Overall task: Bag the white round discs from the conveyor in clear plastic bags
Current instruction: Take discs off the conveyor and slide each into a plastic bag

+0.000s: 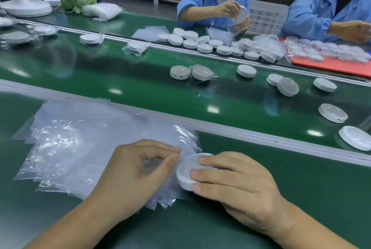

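White disc [184, 181] firm in right hand [236, 185] — clear bag [90, 138] edge pinched in left hand [132, 168]

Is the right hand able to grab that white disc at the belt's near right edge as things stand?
Probably not right now: the right hand grips a disc. Nothing covers the belt disc and only the low rail lies between, so the way looks free once it lets go.

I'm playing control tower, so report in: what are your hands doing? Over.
Left grip pinches a clear bag. Right grip holds white disc, not yet bagged. Nothing blocks them.
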Action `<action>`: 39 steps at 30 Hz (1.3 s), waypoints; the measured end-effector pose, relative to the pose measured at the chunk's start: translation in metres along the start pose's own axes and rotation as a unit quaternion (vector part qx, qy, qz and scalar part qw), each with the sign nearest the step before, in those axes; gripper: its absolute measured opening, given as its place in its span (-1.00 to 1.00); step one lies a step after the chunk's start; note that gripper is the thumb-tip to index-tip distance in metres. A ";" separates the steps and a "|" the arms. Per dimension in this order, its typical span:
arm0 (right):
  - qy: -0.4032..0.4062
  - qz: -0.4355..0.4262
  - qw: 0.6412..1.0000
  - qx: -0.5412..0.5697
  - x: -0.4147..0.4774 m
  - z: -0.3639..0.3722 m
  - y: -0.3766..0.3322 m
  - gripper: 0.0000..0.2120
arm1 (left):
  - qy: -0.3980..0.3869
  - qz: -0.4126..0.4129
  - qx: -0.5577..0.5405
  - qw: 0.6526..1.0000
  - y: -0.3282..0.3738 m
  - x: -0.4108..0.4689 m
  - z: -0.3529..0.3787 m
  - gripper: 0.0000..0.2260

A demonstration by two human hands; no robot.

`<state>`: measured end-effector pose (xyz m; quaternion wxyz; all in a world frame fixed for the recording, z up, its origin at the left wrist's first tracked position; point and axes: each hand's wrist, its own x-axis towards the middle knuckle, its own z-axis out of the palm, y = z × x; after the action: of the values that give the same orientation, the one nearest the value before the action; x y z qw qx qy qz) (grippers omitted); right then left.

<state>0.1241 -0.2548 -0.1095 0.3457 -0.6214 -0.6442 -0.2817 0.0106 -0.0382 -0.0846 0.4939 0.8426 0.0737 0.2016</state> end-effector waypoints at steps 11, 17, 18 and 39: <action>0.151 0.309 0.934 0.095 0.004 0.003 -0.002 -0.71 | -0.113 0.056 0.097 0.987 -0.005 -0.005 -0.001 -0.80; 0.231 0.521 0.776 0.271 0.006 -0.004 0.005 -0.68 | 0.041 -0.084 -0.139 0.986 0.003 0.005 0.002 -0.89; 0.225 0.546 0.760 0.270 0.006 -0.005 0.007 -0.68 | 0.043 -0.097 -0.166 0.980 0.002 0.007 0.002 -0.85; 0.255 0.556 0.729 0.307 0.021 -0.013 0.004 -0.82 | -0.117 0.230 0.336 0.906 0.001 0.001 -0.002 -0.80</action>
<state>0.1297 -0.2521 -0.0852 0.7634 -0.6336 -0.1228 0.0262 0.0107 -0.0363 -0.0829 0.1264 0.9697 -0.1169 0.1732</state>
